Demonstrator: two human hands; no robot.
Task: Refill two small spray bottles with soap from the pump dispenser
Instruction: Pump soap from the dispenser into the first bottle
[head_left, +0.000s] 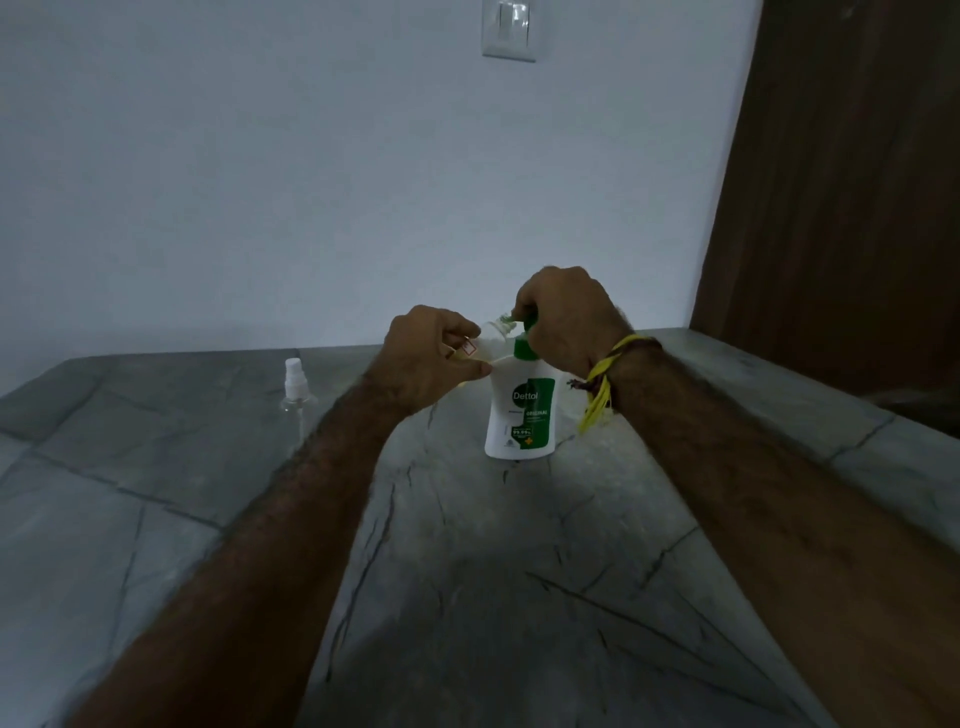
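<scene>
While the grey stone counter (467, 597) spreads beneath both forearms and a pale wall (260, 182) with a switch plate (511, 28) rises behind, the white Dettol pump dispenser (521, 415) stands upright on the counter directly below the fingers, its long axis vertical and its label facing the camera. The right hand (569, 322) sits on top of it, fingers curled down over the green pump head (529, 325), whose spout points left. The left hand (434, 358) grips a small clear bottle (491, 340) just left of the spout, tilted so that its long axis lies nearly level and its open mouth points right, toward the spout; whether the two touch is hard to tell. A brown door (841, 182) stands to the right. A second spray bottle (297, 395), capped and upright, stands on the counter well to the left of the left fingers. Yellow threads (602, 387) hang from the right wrist.
</scene>
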